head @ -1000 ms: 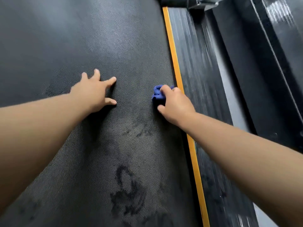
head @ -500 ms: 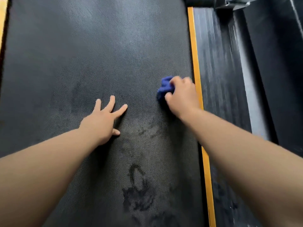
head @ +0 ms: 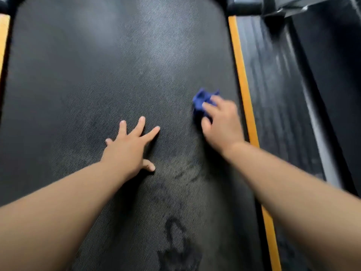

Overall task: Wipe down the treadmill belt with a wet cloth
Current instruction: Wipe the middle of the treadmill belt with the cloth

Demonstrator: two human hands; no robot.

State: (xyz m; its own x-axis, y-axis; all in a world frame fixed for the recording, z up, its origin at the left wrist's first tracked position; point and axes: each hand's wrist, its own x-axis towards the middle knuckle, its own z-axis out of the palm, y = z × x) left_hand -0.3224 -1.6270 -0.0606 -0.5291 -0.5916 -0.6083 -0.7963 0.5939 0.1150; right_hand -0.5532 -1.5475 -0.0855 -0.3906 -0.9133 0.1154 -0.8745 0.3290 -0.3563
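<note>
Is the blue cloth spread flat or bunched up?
Bunched up. The blue cloth shows as a crumpled wad with folds under the right hand, pressed on the treadmill belt.

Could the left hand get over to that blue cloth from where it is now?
Probably yes. The left hand lies flat on the belt, with only bare belt between it and the blue cloth. The right hand covers part of the cloth, though.

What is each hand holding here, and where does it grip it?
The right hand presses a bunched blue cloth on the belt, fingers over its near part. The left hand holds nothing, lying flat and spread on the belt.
</note>
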